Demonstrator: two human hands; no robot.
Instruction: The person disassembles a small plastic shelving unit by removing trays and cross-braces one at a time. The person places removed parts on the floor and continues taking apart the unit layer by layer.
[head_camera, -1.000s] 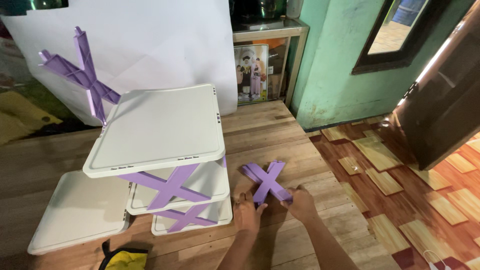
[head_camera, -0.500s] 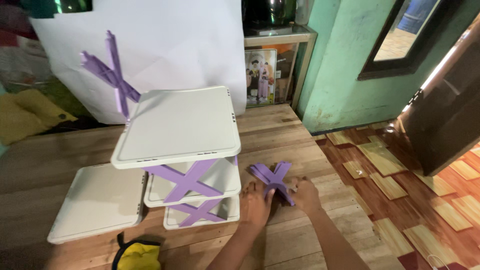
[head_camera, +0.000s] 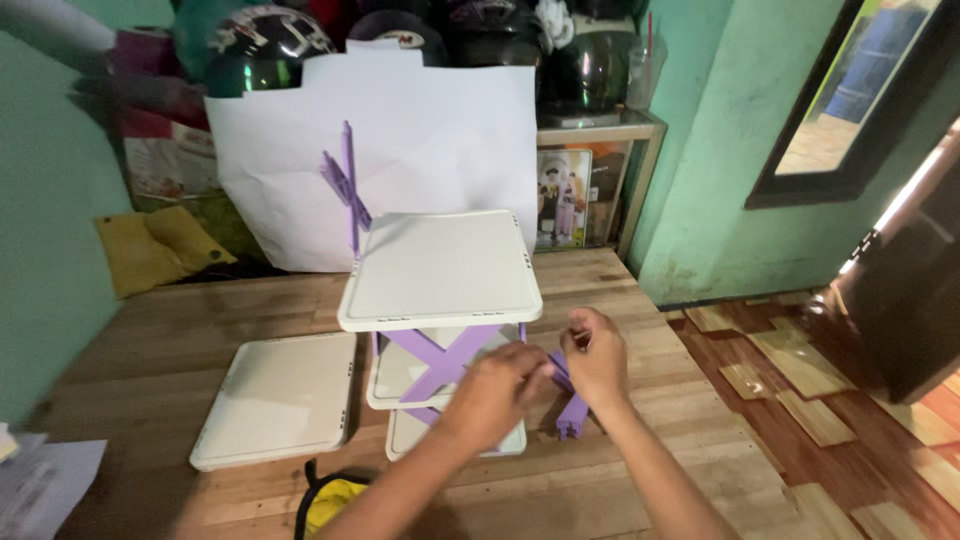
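Hands now raised off floor: left hand (head_camera: 497, 385) and right hand (head_camera: 597, 357) gripping purple cross brace (head_camera: 570, 400), at 3 o'clock of rack (head_camera: 440, 268).

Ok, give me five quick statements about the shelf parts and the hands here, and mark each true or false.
1. Both hands, left hand and right hand, grip a purple X-shaped brace. True.
2. The loose white tray lies right of the shelf unit. False: it lies to its left.
3. A purple brace stands up at the unit's back left corner. True.
4. The floor under the unit is carpet. False: wooden planks.
5. The hands are empty. False: they hold the brace.
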